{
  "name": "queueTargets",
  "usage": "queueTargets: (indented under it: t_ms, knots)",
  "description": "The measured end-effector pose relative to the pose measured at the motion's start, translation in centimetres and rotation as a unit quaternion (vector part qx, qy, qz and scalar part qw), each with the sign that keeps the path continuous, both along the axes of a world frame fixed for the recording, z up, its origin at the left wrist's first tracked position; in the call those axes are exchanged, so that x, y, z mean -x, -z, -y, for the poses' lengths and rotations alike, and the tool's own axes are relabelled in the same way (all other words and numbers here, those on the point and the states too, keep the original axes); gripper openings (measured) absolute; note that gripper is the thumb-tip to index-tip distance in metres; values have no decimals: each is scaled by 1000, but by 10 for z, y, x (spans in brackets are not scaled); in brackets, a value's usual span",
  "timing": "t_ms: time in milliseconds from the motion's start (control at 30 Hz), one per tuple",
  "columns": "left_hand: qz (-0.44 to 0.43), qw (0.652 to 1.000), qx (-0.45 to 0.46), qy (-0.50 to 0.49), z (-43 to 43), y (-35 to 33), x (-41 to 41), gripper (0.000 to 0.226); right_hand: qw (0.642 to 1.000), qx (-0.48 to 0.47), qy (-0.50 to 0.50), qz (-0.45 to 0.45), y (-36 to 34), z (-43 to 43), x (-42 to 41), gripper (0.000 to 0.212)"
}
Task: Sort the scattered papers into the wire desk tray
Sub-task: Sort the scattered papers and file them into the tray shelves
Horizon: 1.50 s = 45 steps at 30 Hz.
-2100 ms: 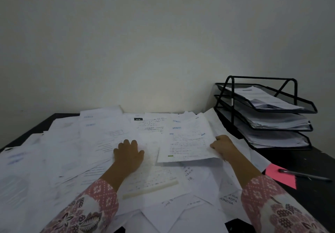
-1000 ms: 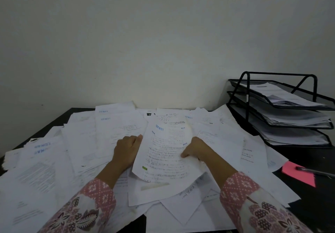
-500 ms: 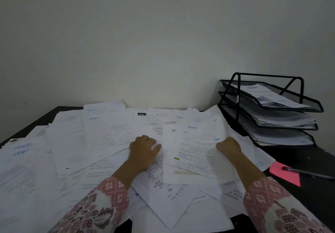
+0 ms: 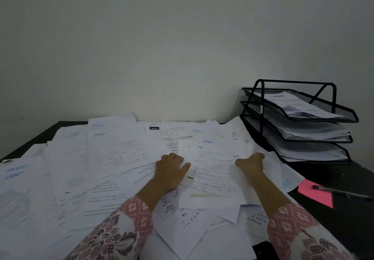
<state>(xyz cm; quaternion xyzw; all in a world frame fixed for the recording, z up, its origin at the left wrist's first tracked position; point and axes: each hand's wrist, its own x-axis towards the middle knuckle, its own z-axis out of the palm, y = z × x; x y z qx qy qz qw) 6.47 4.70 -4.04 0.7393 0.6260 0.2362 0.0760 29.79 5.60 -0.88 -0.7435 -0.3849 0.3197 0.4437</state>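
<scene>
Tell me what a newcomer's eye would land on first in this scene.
First, the sprawl of white printed papers covering most of the dark desk, with the left hand and right hand at the two sides of one typed sheet with a blue heading in the middle. Next, the black three-tier wire desk tray at the back right, paper in every tier. Then the bright pink sticky note at the right edge, a dark pen across it.
</scene>
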Motion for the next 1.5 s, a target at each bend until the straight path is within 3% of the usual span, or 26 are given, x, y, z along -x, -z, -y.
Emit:
queueTargets:
  t_ms: [167,400,500,633,733,800,900,1067,1267,1367,1500]
  knots:
    - [31,999,28,6,-5,-3,5,40,997,14,-51,-54,-4,-5,-2,37]
    - [89,992,86,-32,-15,-8,4,57,987,-91,-98,-88,-25,-5,-6,44]
    - [161,980,104,-47,-20,-19,-2,67,977,-147,-110,-108,-41,-2,-5,45]
    - [384,912,131,-53,-28,-45,-12,79,967,-202,-126,-94,-61,1,-5,41]
    - [446,887,109,-58,-35,-61,-18,81,961,-228,-130,-89,-72,1,-6,40]
    - [470,878,73,-58,-38,-71,-20,70,957,-240,-134,-91,-77,2,-7,39]
    - [546,836,40,-29,-36,-86,-21,47,950,-259,-146,-98,-82,3,-10,36]
    - [521,854,10,2,-36,-94,-19,50,940,-283,-163,-98,-84,4,-12,36]
    - [470,880,-66,14,-37,-104,-24,17,924,-330,-169,-97,-91,6,-6,39]
    - [503,858,-103,14,-37,-115,-26,19,918,-354,-161,-82,-96,5,-5,34]
    - [540,837,-84,33,-37,-123,-28,27,919,-358,-145,-76,-95,3,-7,31]
